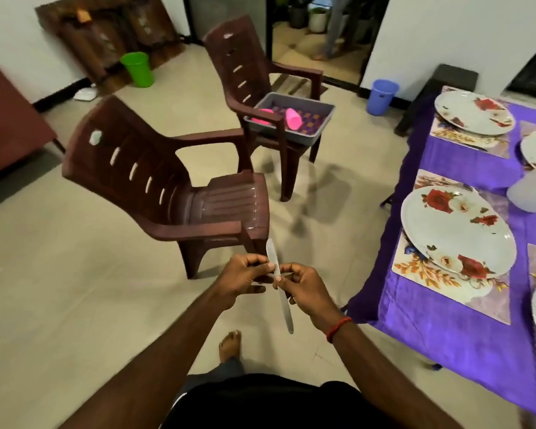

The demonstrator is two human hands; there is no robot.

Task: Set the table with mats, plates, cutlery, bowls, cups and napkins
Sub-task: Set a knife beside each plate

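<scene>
I hold a steel table knife upright in front of me, over the floor. My left hand pinches it near the middle and my right hand pinches it just beside, fingers curled on the metal. To the right stands the table with a purple cloth. On it lie floral mats with white rose-patterned plates, another plate farther back. A fork lies above the near plate. A grey tub with pink cups sits on the far chair.
Two brown plastic chairs stand on the tiled floor, the near chair just ahead of my hands and the far chair behind it. A green bin and a blue bin stand by the walls. A white pot sits on the table.
</scene>
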